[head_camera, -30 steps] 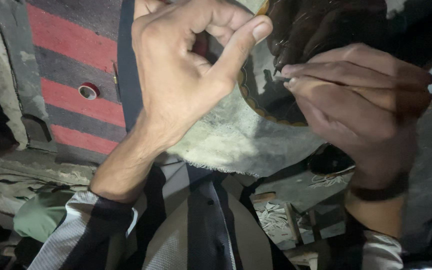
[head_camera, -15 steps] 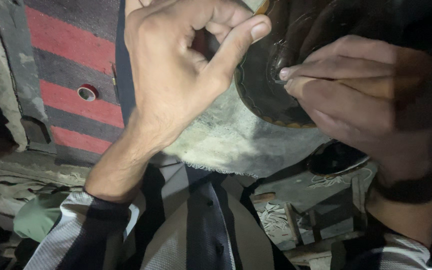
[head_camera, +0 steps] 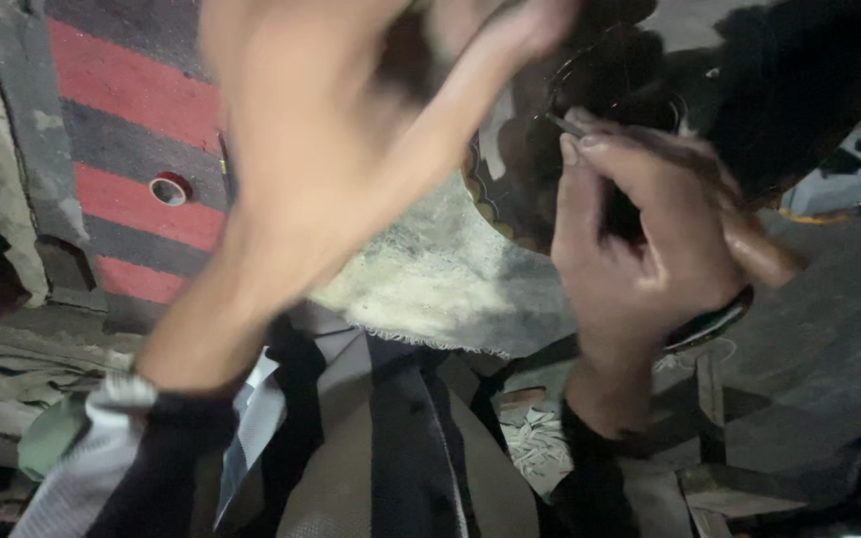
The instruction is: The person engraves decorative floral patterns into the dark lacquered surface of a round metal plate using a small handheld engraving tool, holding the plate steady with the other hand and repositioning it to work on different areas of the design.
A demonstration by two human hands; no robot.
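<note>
My left hand (head_camera: 331,169) is raised and blurred by motion, its thumb and forefinger curled together at the upper edge of a dark round piece (head_camera: 520,189) with a patterned rim. A pale frayed cloth (head_camera: 440,279) hangs below that piece. My right hand (head_camera: 640,249) is to the right, against the dark piece, its fingertips pinched on a thin needle-like tool (head_camera: 562,124). A dark band (head_camera: 712,324) circles the right wrist.
A red and grey striped panel (head_camera: 122,149) with a small ring (head_camera: 169,187) stands at the left. A dark and white striped garment (head_camera: 391,438) covers my lap. Pale scraps (head_camera: 540,448) and a green cloth (head_camera: 47,448) lie on the ground.
My left hand has swung up and left and is now blurred. My right hand has slid leftward and lower on the dark piece, still pinching the thin tool.
</note>
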